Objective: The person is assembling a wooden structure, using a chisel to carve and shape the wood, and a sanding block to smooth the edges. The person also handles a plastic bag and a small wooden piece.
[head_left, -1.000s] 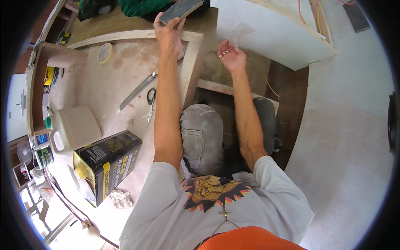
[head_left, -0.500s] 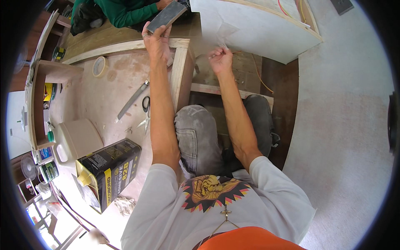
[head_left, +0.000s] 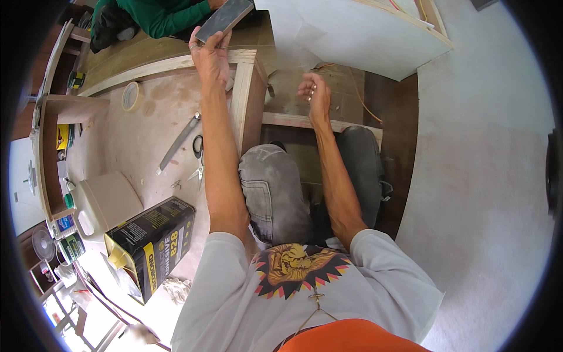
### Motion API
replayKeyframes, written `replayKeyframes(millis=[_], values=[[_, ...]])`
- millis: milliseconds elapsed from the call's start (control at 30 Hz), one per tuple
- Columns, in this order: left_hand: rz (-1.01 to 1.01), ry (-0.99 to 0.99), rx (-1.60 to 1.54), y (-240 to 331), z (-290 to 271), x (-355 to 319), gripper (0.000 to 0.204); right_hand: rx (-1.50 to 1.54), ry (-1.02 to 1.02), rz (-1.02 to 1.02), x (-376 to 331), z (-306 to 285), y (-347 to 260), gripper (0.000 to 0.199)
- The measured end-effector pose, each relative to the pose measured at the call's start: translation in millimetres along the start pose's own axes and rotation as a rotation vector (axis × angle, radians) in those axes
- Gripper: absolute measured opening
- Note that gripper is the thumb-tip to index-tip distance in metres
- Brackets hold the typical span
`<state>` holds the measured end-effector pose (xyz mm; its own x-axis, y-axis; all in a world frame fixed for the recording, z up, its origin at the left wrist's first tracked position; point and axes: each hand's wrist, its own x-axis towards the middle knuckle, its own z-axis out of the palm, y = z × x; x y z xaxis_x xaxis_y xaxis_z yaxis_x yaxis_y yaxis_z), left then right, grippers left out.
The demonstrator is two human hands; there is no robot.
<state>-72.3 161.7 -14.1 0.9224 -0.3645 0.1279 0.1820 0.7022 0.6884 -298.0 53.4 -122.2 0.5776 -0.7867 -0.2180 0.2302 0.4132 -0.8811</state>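
Observation:
My left hand point(head_left: 211, 58) holds up a dark grey rectangular block point(head_left: 225, 21) that looks like a sanding block, its fingers gripping the near end. To the right, my right hand point(head_left: 315, 98) hovers above the wooden floor boards, its fingers loosely bent and apart with nothing seen in them. A pale hazy blur lies between that hand and the white panel point(head_left: 352, 38) of a cabinet-like box. What makes the blur cannot be told.
On the dusty board at left are a tape roll point(head_left: 132, 97), a saw blade point(head_left: 179, 144), scissors point(head_left: 198, 155), a beige jug point(head_left: 108, 202) and a black-and-yellow can point(head_left: 152, 243). A wooden frame edge point(head_left: 249, 94) runs beside my knee. A green-sleeved person point(head_left: 164, 16) sits ahead.
My right hand has come down, away from the white panel, and its pinched fingers have loosened. The left hand still holds the block, slightly further left in the picture as the view shifts.

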Motion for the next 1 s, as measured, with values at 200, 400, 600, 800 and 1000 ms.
replayKeyframes(millis=[200, 400, 600, 800, 1000], values=[[-0.02, -0.043, 0.036, -5, 0, 1, 0.071, 0.285, 0.053, 0.186, 24, -4, -3, 0.046], [-0.017, -0.017, 0.031, -4, 6, 0, 0.07, 0.424, 0.023, 0.167, 52, 5, -9, 0.026], [-0.017, -0.024, 0.014, -1, 3, 2, 0.07, 0.412, 0.091, 0.078, 51, 11, -6, 0.02], [0.01, -0.019, 0.018, -1, -1, 3, 0.069, 0.206, 0.211, -0.247, 21, 56, -53, 0.018], [-0.006, -0.026, 0.041, -4, 1, 1, 0.071, -0.104, 0.147, -0.196, -12, 44, -66, 0.023]])
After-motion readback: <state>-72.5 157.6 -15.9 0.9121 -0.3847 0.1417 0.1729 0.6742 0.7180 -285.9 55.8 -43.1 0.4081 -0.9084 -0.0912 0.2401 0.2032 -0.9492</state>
